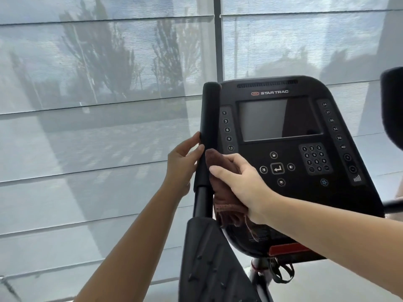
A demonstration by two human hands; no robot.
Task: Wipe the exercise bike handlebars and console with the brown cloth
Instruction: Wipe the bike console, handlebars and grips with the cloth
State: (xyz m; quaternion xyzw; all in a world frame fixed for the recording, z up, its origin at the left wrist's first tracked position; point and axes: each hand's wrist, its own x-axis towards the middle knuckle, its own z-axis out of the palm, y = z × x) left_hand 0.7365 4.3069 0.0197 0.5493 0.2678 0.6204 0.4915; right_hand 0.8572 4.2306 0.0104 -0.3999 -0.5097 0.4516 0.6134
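The black console point(290, 175) with a grey screen and keypad stands at centre right. An upright black handlebar grip point(209, 114) rises along its left edge. My right hand point(242, 182) presses the brown cloth point(226, 205) against the right side of that grip, and the cloth's loose end hangs down below my wrist. My left hand point(182, 162) rests on the grip's left side, fingers laid against it, opposite the cloth. A second black handlebar point(393, 105) shows at the right edge, blurred.
A black elbow pad point(209, 260) with raised studs sits below the grip. Large windows with translucent blinds point(98, 105) fill the background close behind the bike. A red-trimmed part and a dark strap point(281, 271) hang under the console.
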